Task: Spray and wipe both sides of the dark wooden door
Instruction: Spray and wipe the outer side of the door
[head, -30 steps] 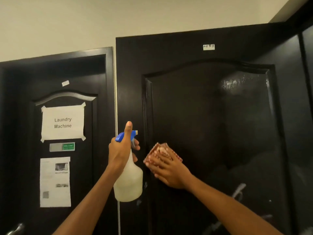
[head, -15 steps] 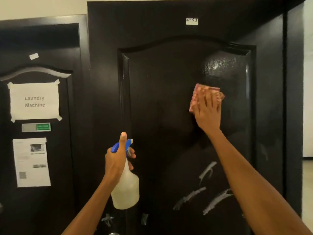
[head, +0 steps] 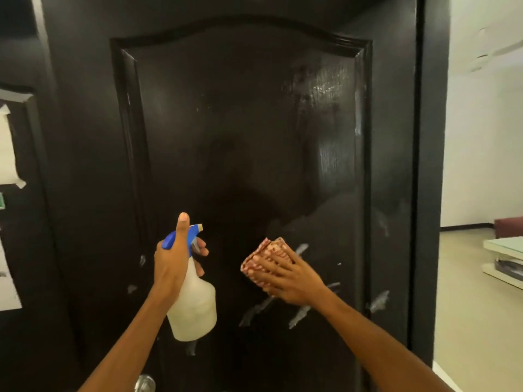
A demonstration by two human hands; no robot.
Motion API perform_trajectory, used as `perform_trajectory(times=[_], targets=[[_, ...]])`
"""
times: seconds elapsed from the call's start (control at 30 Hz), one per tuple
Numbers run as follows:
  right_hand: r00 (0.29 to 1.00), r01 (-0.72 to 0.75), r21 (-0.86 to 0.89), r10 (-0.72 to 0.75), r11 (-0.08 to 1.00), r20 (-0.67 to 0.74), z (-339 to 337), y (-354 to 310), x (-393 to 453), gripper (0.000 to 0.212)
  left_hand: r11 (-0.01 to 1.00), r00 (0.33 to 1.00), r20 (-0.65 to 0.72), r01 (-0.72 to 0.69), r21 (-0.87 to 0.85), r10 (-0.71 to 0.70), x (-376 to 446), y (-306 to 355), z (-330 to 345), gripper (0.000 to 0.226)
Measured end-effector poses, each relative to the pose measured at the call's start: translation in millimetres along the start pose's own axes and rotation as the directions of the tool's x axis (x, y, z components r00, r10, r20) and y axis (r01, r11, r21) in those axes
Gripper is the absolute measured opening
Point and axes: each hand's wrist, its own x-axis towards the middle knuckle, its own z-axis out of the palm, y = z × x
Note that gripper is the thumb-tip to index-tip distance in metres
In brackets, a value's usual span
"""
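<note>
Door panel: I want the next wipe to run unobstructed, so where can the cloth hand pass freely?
Free: the door panel above both hands. Crowded: low down, between the spray bottle in the left hand and the cloth under the right hand.

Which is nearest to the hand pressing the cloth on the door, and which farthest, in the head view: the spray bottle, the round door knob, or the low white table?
From the right hand:
1. Spray bottle, just to its left, held in the left hand.
2. Door knob, lower left, at the bottom edge.
3. White table, far right, in the room beyond the door.
</note>
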Motion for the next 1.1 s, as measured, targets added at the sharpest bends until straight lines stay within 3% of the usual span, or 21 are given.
perform_trajectory(times=[0.1, 0.23, 0.3, 0.4, 0.47, 0.53, 0.7, 0.77, 0.83, 0.93, 1.03, 1.1], targets=[[0.960, -0.279, 0.015, 0.279, 0.960, 0.026, -12.5, 72.0, -22.5, 0.056, 1.000, 1.000, 0.026, -0.002, -0.029, 0.003, -6.8, -3.1, 35.7, 0.066], [0.726, -0.675, 0.073, 0.678, 0.734, -0.112, -44.8, 159.9, -43.6, 0.061, 0.998, 0.997, 0.078, 0.015, -0.063, -0.010, -11.1, -7.0, 76.7, 0.063], [0.595, -0.786, 0.100, 0.790, 0.610, -0.144, -57.1, 184.5, -42.1, 0.061, 0.997, 0.996, 0.090, 0.024, -0.075, -0.018, -11.7, -8.7, 94.2, 0.064], [0.441, -0.869, 0.163, 0.881, 0.467, -0.172, -53.5, 169.2, -21.8, 0.063, 0.996, 0.996, 0.087, 0.013, -0.083, -0.005, -12.4, -8.7, 112.5, 0.064], [0.397, -0.882, 0.194, 0.898, 0.430, -0.189, -41.1, 139.1, -9.1, 0.062, 0.997, 0.998, 0.067, 0.004, -0.079, 0.001, -11.8, -9.2, 118.7, 0.066], [0.460, -0.833, 0.236, 0.863, 0.501, -0.206, -30.6, 106.7, 2.8, 0.060, 0.998, 0.999, 0.038, -0.007, -0.057, 0.010, -10.7, -10.0, 117.0, 0.069], [0.759, -0.584, 0.234, 0.625, 0.777, -0.181, -18.0, 47.7, 33.4, 0.056, 0.999, 0.998, -0.063, -0.013, -0.036, 0.011, -13.3, -11.3, 90.8, 0.068], [0.897, -0.386, 0.196, 0.416, 0.901, -0.147, -5.8, 24.8, 26.8, 0.056, 0.999, 0.997, -0.077, -0.014, -0.049, 0.010, -17.0, -10.5, 80.4, 0.065], [0.988, -0.136, 0.136, 0.144, 0.981, -0.054, 9.0, 5.1, 5.0, 0.058, 0.999, 0.997, -0.079, -0.016, -0.033, 0.013, -21.4, -9.2, 74.5, 0.064], [0.993, 0.095, 0.076, -0.100, 0.993, 0.067, 17.5, 2.5, -30.2, 0.061, 0.999, 0.997, -0.079, -0.022, -0.031, 0.019, -25.2, -6.2, 76.2, 0.066], [0.990, 0.100, 0.037, -0.104, 0.994, 0.101, 13.8, 33.7, -58.1, 0.061, 0.999, 0.999, -0.038, -0.030, -0.034, 0.029, -29.4, -5.7, 88.6, 0.065], [0.999, 0.013, 0.009, -0.014, 1.000, 0.051, 13.1, 56.8, -79.0, 0.060, 0.999, 0.999, -0.007, -0.031, -0.039, 0.031, -33.4, -10.9, 99.8, 0.064]])
